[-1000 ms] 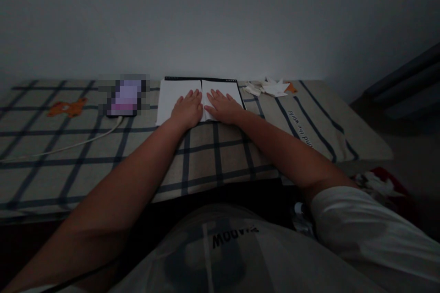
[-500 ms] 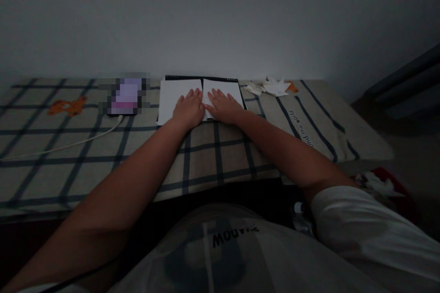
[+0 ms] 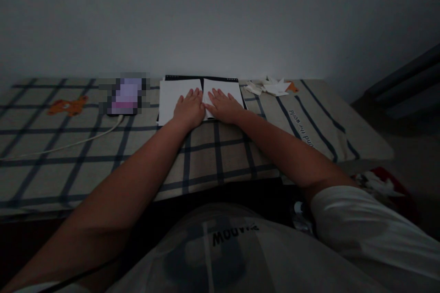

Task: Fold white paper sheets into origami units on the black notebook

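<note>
Both hands lay flat, fingers together and extended, gripping nothing. The left hand (image 3: 188,110) and right hand (image 3: 224,106) pressed side by side on the white paper (image 3: 172,96), directly under the fingertips. Its folded edge ran away from the person between the hands, equally near each. Beyond the fingertips lay a dark board (image 3: 201,78).

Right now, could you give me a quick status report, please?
Left hand, right hand flat on white folded paper sheet. Dark board underneath. Nothing blocking.
</note>
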`<state>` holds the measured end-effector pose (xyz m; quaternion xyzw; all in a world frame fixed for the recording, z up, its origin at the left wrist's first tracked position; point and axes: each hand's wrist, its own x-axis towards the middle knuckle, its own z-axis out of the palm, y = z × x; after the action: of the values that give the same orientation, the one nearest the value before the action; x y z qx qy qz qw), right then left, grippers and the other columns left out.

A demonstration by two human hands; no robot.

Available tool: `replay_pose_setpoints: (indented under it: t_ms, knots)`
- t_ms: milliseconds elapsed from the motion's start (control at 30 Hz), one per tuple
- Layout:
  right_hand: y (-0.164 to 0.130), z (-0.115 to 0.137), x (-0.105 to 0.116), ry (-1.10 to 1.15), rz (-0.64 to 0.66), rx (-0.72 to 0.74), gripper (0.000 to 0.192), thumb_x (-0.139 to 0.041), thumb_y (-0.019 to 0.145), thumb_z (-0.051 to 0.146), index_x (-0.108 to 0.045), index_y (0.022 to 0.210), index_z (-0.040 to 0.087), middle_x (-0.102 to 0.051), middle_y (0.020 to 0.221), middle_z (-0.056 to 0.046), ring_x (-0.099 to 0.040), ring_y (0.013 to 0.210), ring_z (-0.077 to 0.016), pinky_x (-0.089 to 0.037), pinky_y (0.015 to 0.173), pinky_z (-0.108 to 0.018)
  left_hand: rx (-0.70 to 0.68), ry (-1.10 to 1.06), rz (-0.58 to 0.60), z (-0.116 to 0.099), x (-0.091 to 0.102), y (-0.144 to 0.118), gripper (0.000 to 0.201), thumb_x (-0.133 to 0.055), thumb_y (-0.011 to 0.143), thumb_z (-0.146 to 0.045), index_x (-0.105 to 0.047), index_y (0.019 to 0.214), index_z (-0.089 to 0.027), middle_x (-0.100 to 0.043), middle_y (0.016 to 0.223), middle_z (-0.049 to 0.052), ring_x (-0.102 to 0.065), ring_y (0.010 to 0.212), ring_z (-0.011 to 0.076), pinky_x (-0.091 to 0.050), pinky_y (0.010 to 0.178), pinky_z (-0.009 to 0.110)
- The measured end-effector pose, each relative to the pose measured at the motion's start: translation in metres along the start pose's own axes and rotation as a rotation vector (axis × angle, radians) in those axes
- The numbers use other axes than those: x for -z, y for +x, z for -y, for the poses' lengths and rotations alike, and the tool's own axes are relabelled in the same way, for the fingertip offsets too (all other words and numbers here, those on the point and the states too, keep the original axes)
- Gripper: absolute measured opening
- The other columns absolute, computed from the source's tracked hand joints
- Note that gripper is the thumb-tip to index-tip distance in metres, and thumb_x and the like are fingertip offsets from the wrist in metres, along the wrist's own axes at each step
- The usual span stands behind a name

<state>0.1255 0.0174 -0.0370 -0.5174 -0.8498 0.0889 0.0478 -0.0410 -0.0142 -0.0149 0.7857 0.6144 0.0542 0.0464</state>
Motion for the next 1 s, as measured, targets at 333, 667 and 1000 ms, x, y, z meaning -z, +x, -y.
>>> replay_pose_setpoints:
  t_ms: [333,667,1000]
  knots:
    - [-0.0017,0.0009,0.0011,0.008,0.005,-0.017,0.078,-0.027,0.116,0.054,-0.027,0.180,0.009,-0.018,0.189,-0.019,-0.016,0.177,-0.0363,-0.017,0.141,-0.065,0.007,0.020,0.006,-0.0008,-0.0014,0.0009,0.068,-0.026,0.112,-0.026,-0.032,0.178,-0.009,-0.028,0.187,0.016,-0.023,0.176,0.0318,-0.026,0.141,0.059]
    - [-0.0030,0.0015,0.0024,0.004,0.007,-0.020,0.079,-0.027,0.116,0.054,-0.027,0.180,0.008,-0.017,0.188,-0.020,-0.015,0.177,-0.0373,-0.017,0.140,-0.067,0.031,0.017,0.003,-0.0057,0.0012,-0.0032,0.068,-0.026,0.112,-0.026,-0.033,0.178,-0.008,-0.028,0.187,0.017,-0.024,0.175,0.0322,-0.026,0.141,0.059]
    - [-0.0039,-0.0061,0.0057,-0.029,0.008,0.023,0.074,-0.029,0.117,0.049,-0.028,0.181,0.011,-0.018,0.189,-0.017,-0.017,0.177,-0.0362,-0.019,0.140,-0.065,0.011,0.005,-0.091,0.0010,0.0049,-0.0045,0.067,-0.026,0.113,-0.027,-0.035,0.176,-0.007,-0.036,0.184,0.018,-0.025,0.175,0.0316,-0.020,0.143,0.058]
